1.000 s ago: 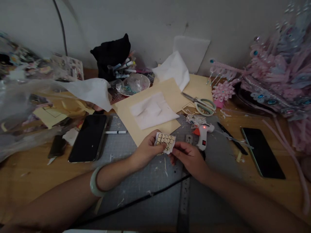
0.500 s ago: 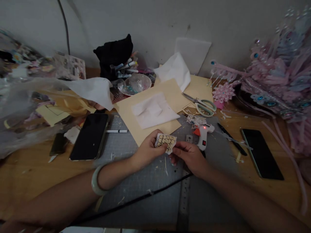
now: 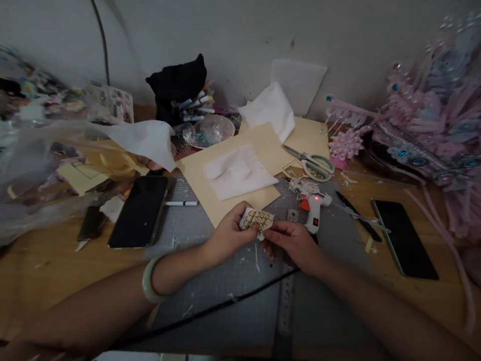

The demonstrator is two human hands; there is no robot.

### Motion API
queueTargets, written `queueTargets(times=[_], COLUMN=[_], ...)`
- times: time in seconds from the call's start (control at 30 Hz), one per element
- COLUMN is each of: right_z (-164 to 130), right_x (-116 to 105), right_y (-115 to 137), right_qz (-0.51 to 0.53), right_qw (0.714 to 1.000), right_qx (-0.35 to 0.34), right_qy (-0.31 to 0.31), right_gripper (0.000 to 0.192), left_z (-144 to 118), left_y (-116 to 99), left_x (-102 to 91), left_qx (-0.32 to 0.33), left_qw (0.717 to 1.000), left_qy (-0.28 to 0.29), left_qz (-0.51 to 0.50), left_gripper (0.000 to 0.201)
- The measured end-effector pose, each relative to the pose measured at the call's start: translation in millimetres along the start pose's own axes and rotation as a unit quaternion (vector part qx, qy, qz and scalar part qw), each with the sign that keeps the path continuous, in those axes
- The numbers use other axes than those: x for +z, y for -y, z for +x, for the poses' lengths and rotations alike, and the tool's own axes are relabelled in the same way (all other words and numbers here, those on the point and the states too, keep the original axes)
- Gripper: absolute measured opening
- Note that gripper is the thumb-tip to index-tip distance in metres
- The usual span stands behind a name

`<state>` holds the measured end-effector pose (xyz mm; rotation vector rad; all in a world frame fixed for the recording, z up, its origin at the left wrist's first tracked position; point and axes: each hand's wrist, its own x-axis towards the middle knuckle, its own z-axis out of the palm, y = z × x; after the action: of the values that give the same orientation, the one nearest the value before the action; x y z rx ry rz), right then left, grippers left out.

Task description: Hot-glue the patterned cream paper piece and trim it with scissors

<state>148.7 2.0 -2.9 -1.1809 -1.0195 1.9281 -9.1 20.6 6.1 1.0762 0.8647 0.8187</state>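
A small piece of card (image 3: 259, 218), pale yellow with rows of black-outlined ovals and a ragged white edge, is held above the grey cutting mat (image 3: 210, 281). My left hand (image 3: 235, 228) pinches it from the left, the thumb lying across its face. At its lower right edge, my right hand (image 3: 295, 243) is closed with thumb and forefinger on the same card; its other fingers curl beneath. Just beyond my right hand lies a white glue gun (image 3: 314, 213) with a red light on. Behind the card, a folded white cloth-like sheet (image 3: 240, 173) rests on yellow cardboard (image 3: 191, 173).
Open scissors (image 3: 315, 166) lie at the back right. A phone (image 3: 139, 213) is on the left, another phone (image 3: 406, 239) on the right near a black pen-shaped tool (image 3: 358, 216). A black cord (image 3: 195, 315) crosses the mat over a metal ruler (image 3: 285, 306). Pink beaded decorations (image 3: 424, 125) crowd the right.
The card has tilted slightly, and my right hand's fingers have shifted a little along its lower right edge. Everything else stays in place.
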Motion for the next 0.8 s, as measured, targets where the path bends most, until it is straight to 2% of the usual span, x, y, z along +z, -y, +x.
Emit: queueTargets(times=[0.27,0.5,0.8], right_z=[-1.1,-1.5,-3.2], right_x=[1.1,2.8,2.9], right_y=[1.3,2.6,3.7], right_qz=[-0.012,-0.031,-0.056], right_qw=[1.000,0.999,0.995], right_qx=[0.014,0.029,0.062], right_qy=[-0.005,-0.028,-0.056], right_gripper=[0.025,0.027,0.027], left_z=[-0.4,-2.9,-3.9], left_y=[4.3,3.5,5.9], left_x=[-1.7,-1.5,-1.4], left_qx=[0.001,0.000,0.005], left_qw=[1.000,0.998,0.995], left_qy=[0.012,-0.014,-0.003], left_qz=[0.011,0.063,0.099], left_gripper=[0.020,0.019,0.018])
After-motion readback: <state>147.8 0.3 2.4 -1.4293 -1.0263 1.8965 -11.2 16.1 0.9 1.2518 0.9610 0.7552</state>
